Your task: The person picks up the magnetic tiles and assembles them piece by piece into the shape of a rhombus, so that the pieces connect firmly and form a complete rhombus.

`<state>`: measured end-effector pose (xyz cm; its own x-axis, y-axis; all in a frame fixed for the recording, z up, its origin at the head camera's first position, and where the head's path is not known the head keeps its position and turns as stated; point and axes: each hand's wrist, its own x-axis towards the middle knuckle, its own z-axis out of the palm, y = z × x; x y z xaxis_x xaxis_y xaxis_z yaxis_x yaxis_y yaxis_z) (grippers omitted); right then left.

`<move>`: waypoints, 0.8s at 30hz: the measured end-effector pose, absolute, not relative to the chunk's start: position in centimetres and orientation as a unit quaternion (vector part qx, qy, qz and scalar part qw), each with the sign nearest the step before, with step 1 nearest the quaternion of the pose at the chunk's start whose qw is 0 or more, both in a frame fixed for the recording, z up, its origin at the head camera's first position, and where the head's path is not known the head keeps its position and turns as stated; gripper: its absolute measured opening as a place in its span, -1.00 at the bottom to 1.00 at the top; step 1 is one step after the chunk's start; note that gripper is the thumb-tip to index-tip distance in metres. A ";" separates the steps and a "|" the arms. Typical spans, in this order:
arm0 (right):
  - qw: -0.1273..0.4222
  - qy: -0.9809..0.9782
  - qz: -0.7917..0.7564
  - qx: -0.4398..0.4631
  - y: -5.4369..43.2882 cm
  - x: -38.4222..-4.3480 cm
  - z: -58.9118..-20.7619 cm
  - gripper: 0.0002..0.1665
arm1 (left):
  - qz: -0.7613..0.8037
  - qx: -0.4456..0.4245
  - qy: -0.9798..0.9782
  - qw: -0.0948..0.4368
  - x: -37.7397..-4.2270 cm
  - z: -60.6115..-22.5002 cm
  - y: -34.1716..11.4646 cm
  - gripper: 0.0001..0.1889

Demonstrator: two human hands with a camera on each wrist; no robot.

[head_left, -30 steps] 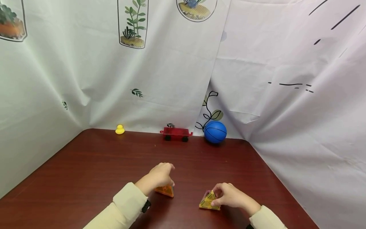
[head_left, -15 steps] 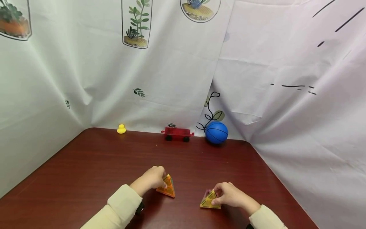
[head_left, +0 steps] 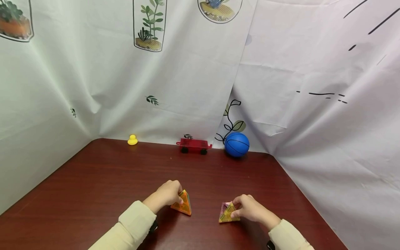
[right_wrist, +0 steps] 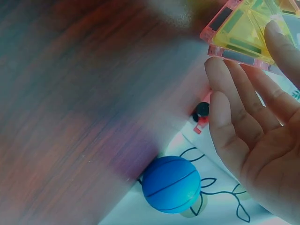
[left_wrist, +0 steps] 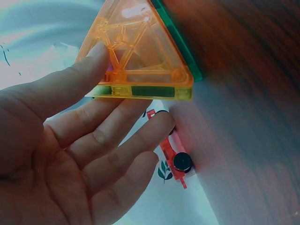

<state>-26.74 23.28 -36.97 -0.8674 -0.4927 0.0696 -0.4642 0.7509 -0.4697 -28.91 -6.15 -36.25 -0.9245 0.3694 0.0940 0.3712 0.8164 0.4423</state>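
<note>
My left hand (head_left: 166, 195) pinches a pyramid of see-through magnetic tiles (head_left: 184, 204) by its left side. In the left wrist view the thumb lies on the orange face of that pyramid (left_wrist: 129, 51); a green tile shows along one side and a yellow-edged one beneath. To the right, my right hand (head_left: 251, 209) pinches a second magnetic-tile pyramid (head_left: 228, 214), yellow in front and pink at the left. The right wrist view has the thumb on the yellow face of this pyramid (right_wrist: 246, 33) and fingers by its pink edge. A gap separates the two pyramids.
Along the back edge of the dark red-brown table (head_left: 125, 173) stand a yellow toy duck (head_left: 132, 140), a red wheeled toy wagon (head_left: 194, 144) and a blue ball (head_left: 236, 144). White printed cloth (head_left: 187, 69) hangs behind and at both sides.
My left hand was spread over the orange pyramid, then drew left and took hold of it. Since half a second ago, my right hand has shifted its pyramid slightly upward in view and tilted it.
</note>
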 end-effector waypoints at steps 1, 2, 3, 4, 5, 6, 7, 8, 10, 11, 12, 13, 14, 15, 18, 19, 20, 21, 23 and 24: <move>0.026 0.935 -0.242 -0.257 23.2 -26.8 -37.0 -0.64 | -0.232 -0.194 -0.953 0.002 -28.9 -36.3 -6.1 -0.84; 0.022 0.935 -0.240 -0.258 23.2 -26.9 -37.0 -0.65 | -0.231 -0.194 -0.953 0.003 -29.0 -36.3 -6.1 -0.84; 0.020 0.936 -0.239 -0.259 23.1 -27.0 -37.0 -0.66 | -0.231 -0.194 -0.953 0.004 -29.0 -36.3 -6.1 -0.85; 0.018 0.936 -0.237 -0.259 23.0 -27.1 -37.0 -0.66 | -0.231 -0.195 -0.953 0.004 -29.0 -36.3 -6.0 -0.85; 0.018 0.936 -0.236 -0.260 23.0 -27.2 -37.1 -0.66 | -0.231 -0.196 -0.953 0.003 -29.0 -36.3 -6.0 -0.86; 0.016 0.936 -0.235 -0.261 22.9 -27.3 -37.1 -0.66 | -0.231 -0.197 -0.953 0.003 -29.0 -36.3 -6.0 -0.86; 0.015 0.937 -0.233 -0.260 22.9 -27.4 -37.2 -0.66 | -0.233 -0.199 -0.952 0.004 -28.9 -36.4 -5.9 -0.86; 0.013 0.937 -0.232 -0.261 22.8 -27.5 -37.3 -0.66 | -0.233 -0.201 -0.952 0.004 -28.9 -36.4 -5.9 -0.86; 0.012 0.937 -0.231 -0.262 22.6 -27.6 -37.3 -0.66 | -0.233 -0.203 -0.951 0.006 -28.9 -36.4 -5.7 -0.86; 0.011 0.937 -0.230 -0.263 22.5 -27.7 -37.4 -0.66 | -0.231 -0.204 -0.951 0.007 -28.9 -36.4 -5.7 -0.86; 0.010 0.937 -0.229 -0.265 22.4 -27.8 -37.4 -0.67 | -0.231 -0.205 -0.951 0.008 -28.9 -36.4 -5.6 -0.86; 0.011 0.936 -0.229 -0.265 22.3 -27.9 -37.4 -0.67 | -0.230 -0.206 -0.951 0.009 -28.9 -36.4 -5.6 -0.86; 0.012 0.936 -0.229 -0.267 22.2 -27.9 -37.3 -0.67 | -0.228 -0.207 -0.951 0.009 -28.9 -36.4 -5.5 -0.86; 0.013 0.936 -0.229 -0.267 22.1 -28.0 -37.3 -0.67 | -0.228 -0.207 -0.951 0.009 -28.9 -36.4 -5.4 -0.86; 0.015 0.937 -0.226 -0.267 21.7 -28.2 -37.2 -0.66 | -0.226 -0.208 -0.952 0.007 -29.0 -36.4 -5.2 -0.86; 0.015 0.937 -0.225 -0.267 21.6 -28.3 -37.2 -0.66 | -0.225 -0.208 -0.952 0.006 -29.0 -36.4 -5.2 -0.86; 0.015 0.937 -0.223 -0.268 21.4 -28.3 -37.2 -0.66 | -0.225 -0.209 -0.952 0.005 -29.1 -36.5 -5.1 -0.86; 0.018 0.937 -0.224 -0.267 21.3 -28.4 -37.1 -0.65 | -0.224 -0.209 -0.952 0.005 -29.1 -36.5 -5.1 -0.86; 0.019 0.936 -0.225 -0.270 21.0 -28.6 -37.1 -0.66 | -0.223 -0.210 -0.952 0.004 -29.2 -36.5 -4.9 -0.86; 0.020 0.935 -0.225 -0.272 20.9 -28.7 -37.1 -0.67 | -0.223 -0.210 -0.952 0.003 -29.2 -36.5 -4.9 -0.86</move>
<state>-28.67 20.89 -37.11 -0.8512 -0.5177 0.0861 -0.5001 0.7504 -0.4322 -29.22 -4.87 -36.51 -0.9114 0.3991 0.1003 0.4022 0.8122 0.4225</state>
